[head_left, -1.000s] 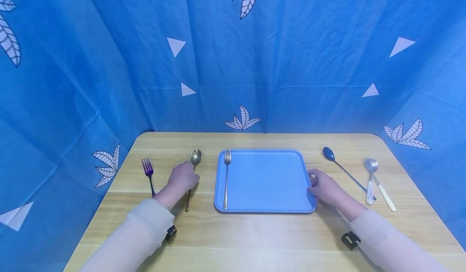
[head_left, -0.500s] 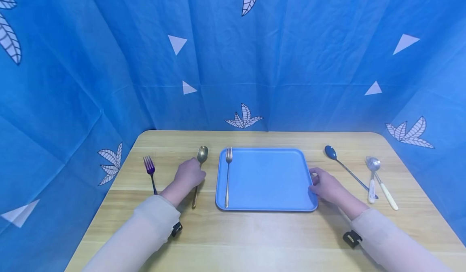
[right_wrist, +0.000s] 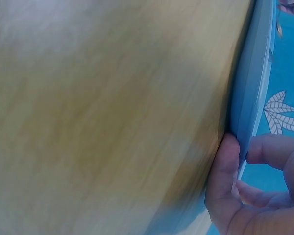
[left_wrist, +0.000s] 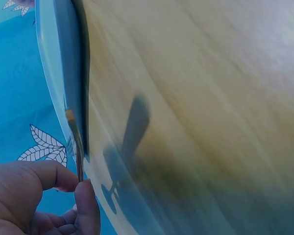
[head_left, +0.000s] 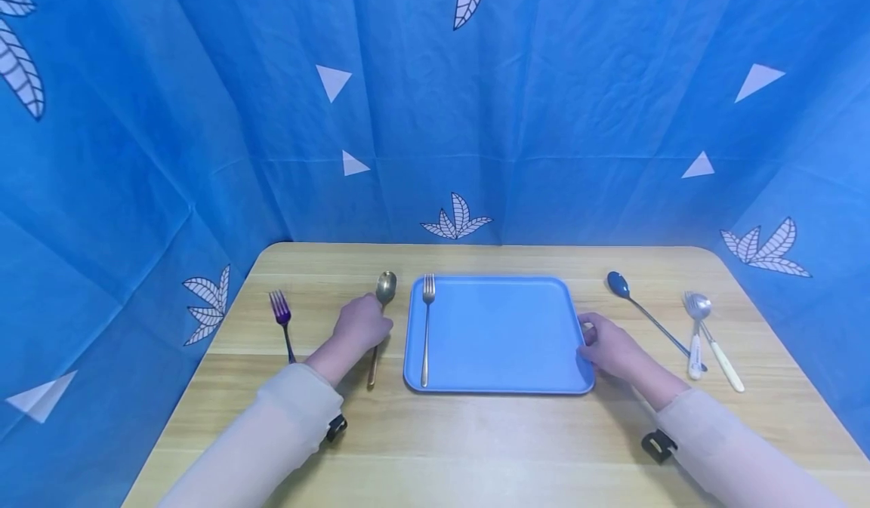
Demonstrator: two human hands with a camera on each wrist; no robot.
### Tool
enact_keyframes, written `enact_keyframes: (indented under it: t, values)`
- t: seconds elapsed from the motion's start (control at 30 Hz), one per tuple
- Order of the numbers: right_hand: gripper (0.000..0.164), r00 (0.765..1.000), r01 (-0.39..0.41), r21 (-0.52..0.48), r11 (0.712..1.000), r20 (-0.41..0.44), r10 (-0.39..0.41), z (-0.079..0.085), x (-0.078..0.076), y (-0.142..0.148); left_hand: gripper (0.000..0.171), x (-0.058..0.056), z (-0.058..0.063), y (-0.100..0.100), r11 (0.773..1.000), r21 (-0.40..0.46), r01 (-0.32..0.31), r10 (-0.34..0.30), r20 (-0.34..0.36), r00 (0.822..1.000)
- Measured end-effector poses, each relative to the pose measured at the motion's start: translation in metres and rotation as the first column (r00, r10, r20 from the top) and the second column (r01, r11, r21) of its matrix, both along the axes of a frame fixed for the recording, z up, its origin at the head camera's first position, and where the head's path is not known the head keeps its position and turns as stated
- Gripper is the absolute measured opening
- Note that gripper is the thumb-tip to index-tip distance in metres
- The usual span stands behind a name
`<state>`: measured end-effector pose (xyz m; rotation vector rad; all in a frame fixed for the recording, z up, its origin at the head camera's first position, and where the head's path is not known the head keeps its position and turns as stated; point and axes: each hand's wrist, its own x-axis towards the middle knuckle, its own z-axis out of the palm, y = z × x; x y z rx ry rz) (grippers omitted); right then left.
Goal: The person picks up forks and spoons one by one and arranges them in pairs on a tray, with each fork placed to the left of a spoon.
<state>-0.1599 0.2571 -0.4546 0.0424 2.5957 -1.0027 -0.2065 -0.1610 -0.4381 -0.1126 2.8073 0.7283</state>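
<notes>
My left hand pinches a bronze-coloured spoon by its handle, just left of the blue tray. In the left wrist view, thumb and finger meet on the thin spoon handle, and its shadow falls on the table. A fork lies lengthwise along the tray's left side. At the tray's right edge, my right hand holds the rim; the right wrist view has its thumb and finger on either side of the tray wall.
Left of the spoon lies a purple fork. On the right are a long dark-blue spoon, a white-handled spoon and a fork with a cream handle, partly overlapping. A blue patterned curtain surrounds the wooden table.
My left hand has moved right toward the tray, carrying the spoon along. My right hand stays on the tray's edge. The head view has shifted slightly.
</notes>
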Motion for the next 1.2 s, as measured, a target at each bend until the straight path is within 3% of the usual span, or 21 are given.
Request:
enact_keyframes:
  t: [0.57, 0.93, 1.2]
  values:
    - [0.062, 1.000, -0.012, 0.019, 1.000, -0.026, 0.012, -0.001, 0.001, -0.001, 0.011, -0.001, 0.003, 0.018, 1.000, 0.020, 0.004, -0.004, -0.009, 1.000]
    - [0.063, 0.999, -0.018, 0.030, 0.999, -0.037, 0.019, -0.004, 0.001, 0.001, 0.014, -0.002, 0.000, 0.028, 1.000, 0.014, 0.017, -0.017, -0.026, 1.000]
    - [0.062, 0.999, -0.015, 0.019, 1.000, -0.041, 0.016, -0.005, 0.001, 0.001, 0.026, -0.002, 0.000, 0.035, 0.999, 0.027, 0.023, -0.022, -0.029, 0.999]
